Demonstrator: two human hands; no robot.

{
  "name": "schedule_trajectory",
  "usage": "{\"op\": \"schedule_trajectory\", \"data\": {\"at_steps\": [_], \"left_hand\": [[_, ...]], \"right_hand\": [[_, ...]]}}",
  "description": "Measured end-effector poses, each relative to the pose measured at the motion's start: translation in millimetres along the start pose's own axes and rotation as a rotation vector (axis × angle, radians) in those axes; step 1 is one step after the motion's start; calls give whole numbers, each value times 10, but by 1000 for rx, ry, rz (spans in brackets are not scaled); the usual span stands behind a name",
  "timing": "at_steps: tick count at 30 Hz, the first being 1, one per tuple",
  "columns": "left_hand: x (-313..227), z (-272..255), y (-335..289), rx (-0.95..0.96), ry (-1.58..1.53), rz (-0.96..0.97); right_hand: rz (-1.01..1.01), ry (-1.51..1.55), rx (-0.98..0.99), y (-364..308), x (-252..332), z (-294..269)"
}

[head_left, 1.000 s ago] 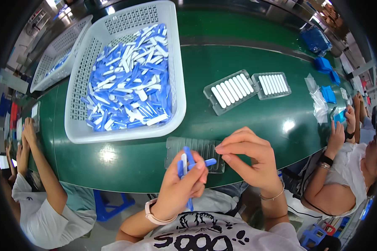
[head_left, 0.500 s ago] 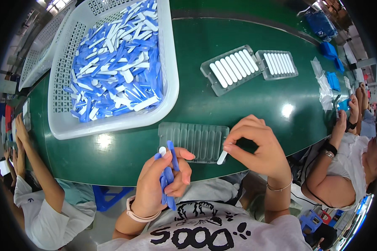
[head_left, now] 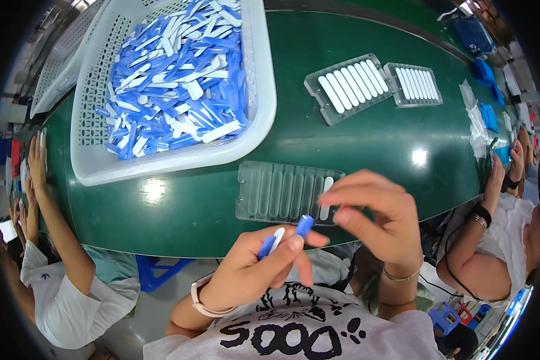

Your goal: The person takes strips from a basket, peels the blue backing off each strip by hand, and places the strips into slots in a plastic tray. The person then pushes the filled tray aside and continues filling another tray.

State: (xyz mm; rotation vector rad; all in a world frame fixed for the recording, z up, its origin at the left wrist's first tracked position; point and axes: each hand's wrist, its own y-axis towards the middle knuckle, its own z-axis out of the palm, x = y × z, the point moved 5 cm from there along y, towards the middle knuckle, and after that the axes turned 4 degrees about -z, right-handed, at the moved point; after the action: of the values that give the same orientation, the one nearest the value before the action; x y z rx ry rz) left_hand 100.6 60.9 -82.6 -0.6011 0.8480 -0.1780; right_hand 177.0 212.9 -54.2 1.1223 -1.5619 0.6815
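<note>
A clear tray (head_left: 244, 197) with long rounded slots lies on the green table in front of me. One white strip (head_left: 327, 182) sits in its rightmost slot; the other slots hold nothing. My right hand (head_left: 381, 219) hovers at that slot, thumb and fingers spread around the strip, slightly blurred. Below the tray, my left hand (head_left: 261, 261) is closed on several small flat strips with rounded ends. A blue strip (head_left: 304, 225) sticks up by its thumb, with a white strip (head_left: 276, 239) and another blue one behind. The palm hides the rest of them.
A white perforated basket (head_left: 264, 114) heaped with blue and white strips stands at the left. Two clear trays filled with white strips (head_left: 353, 86) lie at the far right. Plastic wrap (head_left: 475, 123) and blue packets are beyond them. Other people sit at both sides.
The white strip from my right fingers now lies in the tray's rightmost slot, and those fingers have parted. My left hand has moved right and up, turning the strips it holds.
</note>
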Motion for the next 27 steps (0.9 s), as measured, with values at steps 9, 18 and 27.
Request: {"op": "schedule_trajectory", "data": {"at_steps": [9, 18, 27], "left_hand": [[81, -125, 27, -95, -320, 36], [-60, -389, -9, -170, -634, 258], [-104, -397, -25, -131, -692, 289]], "right_hand": [[-87, -192, -9, 135, -26, -50], [-197, -572, 446, 357, 20, -114], [-176, -833, 540, 592, -2, 18]]}}
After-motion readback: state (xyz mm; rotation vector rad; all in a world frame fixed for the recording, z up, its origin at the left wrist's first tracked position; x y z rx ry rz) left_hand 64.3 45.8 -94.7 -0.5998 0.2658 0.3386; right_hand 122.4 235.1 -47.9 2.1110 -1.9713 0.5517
